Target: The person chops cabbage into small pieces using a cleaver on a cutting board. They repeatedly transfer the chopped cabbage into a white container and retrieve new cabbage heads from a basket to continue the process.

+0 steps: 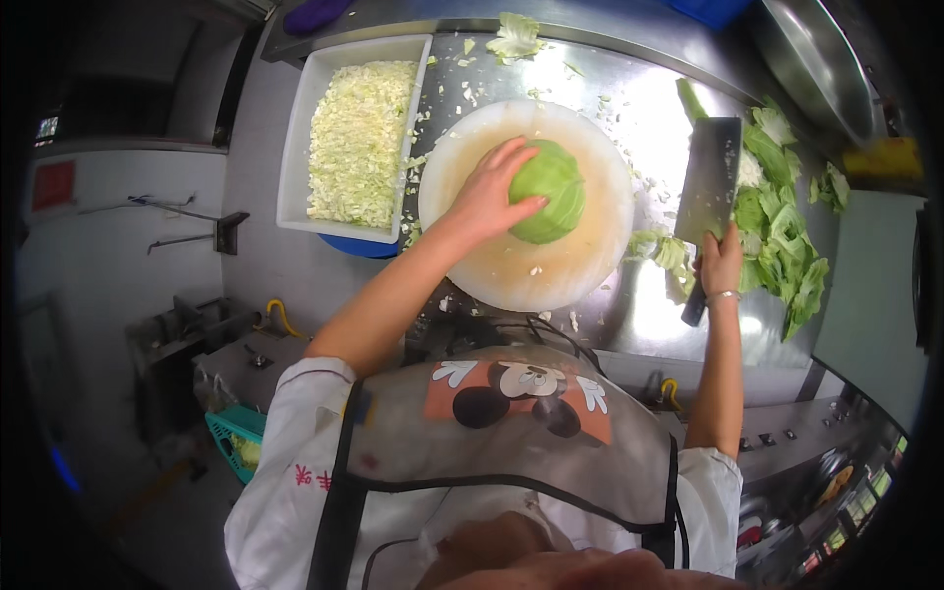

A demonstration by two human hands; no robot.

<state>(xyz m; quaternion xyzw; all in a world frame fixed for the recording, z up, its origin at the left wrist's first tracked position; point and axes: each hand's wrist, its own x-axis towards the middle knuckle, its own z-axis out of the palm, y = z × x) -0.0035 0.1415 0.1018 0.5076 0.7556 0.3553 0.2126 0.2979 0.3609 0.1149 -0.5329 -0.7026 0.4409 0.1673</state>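
A green cabbage (553, 193) rests on a round white cutting board (457, 147). My left hand (501, 188) grips its left side, thumb and fingers spread over the leaves. To the right of the board, my right hand (719, 262) is closed around the dark handle of a cleaver (709, 177). The cleaver's broad blade points away from me, above the steel counter and beside loose cabbage leaves (774, 228). At the left, a white plastic tub (291, 184) holds a heap of chopped cabbage (361, 144).
Cabbage scraps litter the steel counter (656, 324) around the board. One loose leaf (516, 37) lies at the far edge. A large metal bowl (818, 59) stands at the back right. Lower left is a teal basket (225, 435); a blue round object (358, 245) shows under the tub.
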